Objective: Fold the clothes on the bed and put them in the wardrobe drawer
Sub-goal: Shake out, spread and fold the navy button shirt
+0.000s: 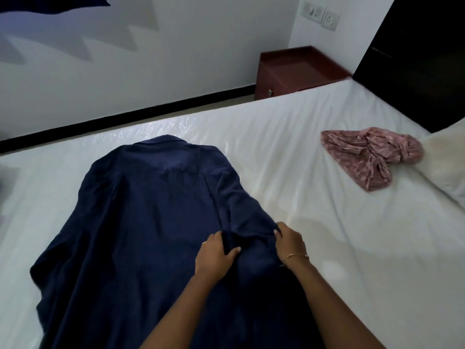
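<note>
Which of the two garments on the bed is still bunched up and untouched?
The pink patterned garment, crumpled near the pillow. The navy shirt is spread flat, with both hands gripping its fabric.

White-sheeted bed (289,152) carrying clothes

A navy shirt (151,210) lies spread at lower left; a crumpled pink garment (370,154) and a pillow (445,162) at right.

Both forearms are bare, with no sleeves showing. The right hand (289,244) wears a thin gold chain bracelet with small beads at the wrist. The left hand (216,254) carries a slim ring on one finger.
</note>
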A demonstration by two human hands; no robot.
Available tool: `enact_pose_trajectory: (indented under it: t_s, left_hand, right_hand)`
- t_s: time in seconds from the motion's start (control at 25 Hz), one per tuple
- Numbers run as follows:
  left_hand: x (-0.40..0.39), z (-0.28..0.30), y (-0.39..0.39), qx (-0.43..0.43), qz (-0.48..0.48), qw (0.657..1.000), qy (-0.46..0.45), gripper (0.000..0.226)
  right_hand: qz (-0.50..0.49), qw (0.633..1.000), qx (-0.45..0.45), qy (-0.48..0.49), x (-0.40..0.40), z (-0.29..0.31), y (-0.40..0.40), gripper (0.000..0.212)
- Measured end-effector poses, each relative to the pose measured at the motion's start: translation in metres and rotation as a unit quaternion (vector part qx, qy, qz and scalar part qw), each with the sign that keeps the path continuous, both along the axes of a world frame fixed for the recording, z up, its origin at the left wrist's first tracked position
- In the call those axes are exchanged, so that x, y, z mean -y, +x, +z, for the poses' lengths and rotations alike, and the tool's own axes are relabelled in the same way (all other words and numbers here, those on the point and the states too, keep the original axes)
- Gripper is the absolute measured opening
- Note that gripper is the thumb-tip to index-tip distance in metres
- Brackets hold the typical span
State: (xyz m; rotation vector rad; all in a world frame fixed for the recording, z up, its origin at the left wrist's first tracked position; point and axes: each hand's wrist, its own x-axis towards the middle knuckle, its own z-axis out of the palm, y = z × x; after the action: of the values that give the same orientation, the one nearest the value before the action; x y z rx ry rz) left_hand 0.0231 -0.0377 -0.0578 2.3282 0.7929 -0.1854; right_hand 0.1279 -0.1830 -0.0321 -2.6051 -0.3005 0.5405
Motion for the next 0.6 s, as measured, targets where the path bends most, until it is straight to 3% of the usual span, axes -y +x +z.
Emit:
enact_pose_trajectory:
  t_s: [0.12,0.24,0.36,0.48,0.52,0.6]
  left_hand:
    - [0.03,0.002,0.01,0.001,0.029,1.0,0.013,0.06]
    - [0.065,-0.001,0.016,0.017,-0.009,0.998,0.057,0.063]
    - [0.092,-0.006,0.027,0.057,-0.037,0.997,0.044,0.059]
    - [0.102,-0.009,0.044,0.054,-0.005,0.991,0.119,0.044]
    - [0.104,-0.008,0.048,0.035,0.002,0.99,0.136,0.039]
    - [0.1,-0.013,0.049,-0.004,-0.007,0.989,0.151,0.044]
  right_hand:
    - [-0.027,0.999,0.037,-0.024,0.024,0.001,0.029,0.025]
    - [-0.079,0.995,0.049,-0.032,0.052,-0.004,0.048,0.027]
    - [0.058,0.995,0.009,0.082,0.063,-0.007,0.041,0.034]
    - [0.261,0.965,-0.033,0.0,0.06,-0.024,0.037,0.036]
    - [0.271,0.962,-0.017,-0.023,0.06,-0.03,0.04,0.028]
    - [0.174,0.985,0.012,0.003,0.062,-0.031,0.049,0.017]
